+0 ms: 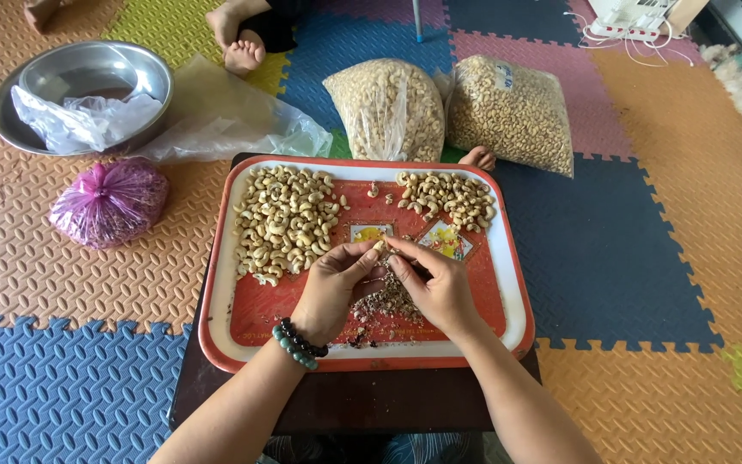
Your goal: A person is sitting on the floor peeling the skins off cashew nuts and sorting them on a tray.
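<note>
From the head camera, my left hand (334,292) and right hand (438,288) meet over the middle of a red tray (508,296) on a dark tabletop (371,402). Both sets of fingers pinch one small cashew (380,247) between them. Just below it on the tray lies a heap of skins (388,301). The tray's far left holds a large cashew pile (283,222), its far right a smaller pile (447,198).

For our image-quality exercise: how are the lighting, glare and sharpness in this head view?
Head view: soft, even light, faint shadows under the hands; mild glare on the metal bowl and the clear bags of nuts; the tray is sharp; straight edges bow slightly towards the corners.
</note>
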